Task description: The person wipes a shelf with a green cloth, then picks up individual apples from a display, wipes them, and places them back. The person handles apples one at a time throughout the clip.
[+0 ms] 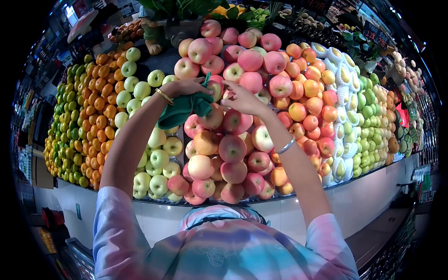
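Observation:
A green cloth point(182, 108) hangs bunched from my left hand point(187, 87), over the pile of red-and-yellow apples point(232, 148). One apple point(216, 85) sits between my two hands, right at the left fingertips. My right hand point(243, 99) reaches in from the other side, thumb and fingers apart. Its fingertips are close to that apple; whether they touch it, I cannot tell. Pale green apples point(159, 158) lie in a column left of the red ones, partly behind my left forearm.
Oranges point(101, 105) and green citrus point(71, 136) fill the left side. Right of the apples are smaller orange-red fruits point(313, 105), fruits in white foam nets point(344, 73) and green fruits point(367, 140). A potted plant point(175, 8) stands behind. The display's front edge point(168, 203) runs before my body.

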Tool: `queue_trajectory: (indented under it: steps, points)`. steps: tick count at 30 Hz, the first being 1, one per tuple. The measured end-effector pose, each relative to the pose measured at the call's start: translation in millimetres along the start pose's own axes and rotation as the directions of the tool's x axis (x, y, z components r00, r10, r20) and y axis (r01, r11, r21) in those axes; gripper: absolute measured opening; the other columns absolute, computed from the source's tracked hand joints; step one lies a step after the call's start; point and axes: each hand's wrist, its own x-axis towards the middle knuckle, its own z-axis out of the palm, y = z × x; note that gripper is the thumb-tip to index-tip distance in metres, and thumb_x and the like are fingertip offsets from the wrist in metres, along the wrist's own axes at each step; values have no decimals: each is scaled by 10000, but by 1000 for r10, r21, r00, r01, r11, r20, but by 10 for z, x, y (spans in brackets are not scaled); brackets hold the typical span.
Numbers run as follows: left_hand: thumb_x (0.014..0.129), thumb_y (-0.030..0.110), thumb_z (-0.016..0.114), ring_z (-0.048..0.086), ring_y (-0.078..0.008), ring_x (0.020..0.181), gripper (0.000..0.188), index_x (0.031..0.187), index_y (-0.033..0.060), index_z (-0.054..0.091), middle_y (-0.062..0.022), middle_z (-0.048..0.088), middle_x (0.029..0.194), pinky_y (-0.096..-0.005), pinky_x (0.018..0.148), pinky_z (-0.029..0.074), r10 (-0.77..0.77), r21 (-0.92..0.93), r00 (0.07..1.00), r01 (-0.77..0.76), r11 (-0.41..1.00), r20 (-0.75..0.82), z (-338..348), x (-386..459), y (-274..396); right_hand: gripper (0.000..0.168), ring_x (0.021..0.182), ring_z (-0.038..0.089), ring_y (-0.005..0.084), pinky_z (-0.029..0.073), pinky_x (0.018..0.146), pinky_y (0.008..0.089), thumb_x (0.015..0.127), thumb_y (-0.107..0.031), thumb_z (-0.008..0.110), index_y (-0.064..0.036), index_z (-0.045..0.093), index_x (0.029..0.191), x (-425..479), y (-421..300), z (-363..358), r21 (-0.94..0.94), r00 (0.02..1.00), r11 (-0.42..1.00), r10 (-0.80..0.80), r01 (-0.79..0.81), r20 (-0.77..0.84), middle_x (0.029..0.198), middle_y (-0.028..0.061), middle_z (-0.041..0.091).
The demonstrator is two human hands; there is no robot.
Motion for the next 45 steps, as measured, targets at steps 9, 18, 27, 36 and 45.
queue_trajectory:
  steps: [9, 18, 27, 36, 45]
  points:
    - [800, 523, 677, 597, -154, 973, 641, 1132, -23, 637, -74, 645, 1113, -328, 887, 469, -24, 126, 998, 16, 992, 61, -158, 696, -249, 603, 793, 625, 245, 502, 722, 373, 880, -96, 553, -8, 363, 1445, 288, 365, 302, -61, 963, 982, 160, -177, -219, 927, 179, 630]
    - [842, 434, 648, 614, -145, 910, 519, 1076, -28, 668, -74, 671, 1013, -301, 830, 482, 35, 274, 998, -21, 961, -48, -234, 645, -325, 555, 1182, 511, 418, 416, 1011, 447, 874, -220, 602, -65, 450, 1385, 280, 251, 344, -43, 948, 974, 206, -223, -243, 1214, 287, 567]
    - [883, 433, 607, 623, -152, 910, 473, 1166, 53, 622, -73, 672, 968, -309, 844, 480, 110, 311, 989, -75, 947, -97, -119, 537, -310, 536, 1059, 608, 367, 474, 929, 421, 869, -153, 615, -36, 466, 1370, 117, 340, 345, 110, 929, 982, 179, -151, -323, 1140, 259, 617]
    - [834, 470, 626, 657, -268, 950, 606, 1290, 80, 544, -142, 685, 1020, -377, 865, 493, 154, 521, 973, -42, 852, -172, -12, 391, -149, 364, 922, 672, 334, 526, 831, 417, 865, -92, 608, 6, 562, 1213, -158, 65, 119, 7, 930, 995, 91, -95, -356, 1048, 200, 666]
    - [890, 313, 644, 659, -162, 939, 523, 1345, 79, 534, -93, 684, 1033, -301, 845, 508, 148, 194, 864, -60, 979, -481, 132, -546, -75, 617, 1096, 530, 399, 469, 923, 479, 715, -217, 772, -117, 528, 1273, -167, 222, -463, -581, 871, 781, -101, -230, -481, 1192, 145, 519]
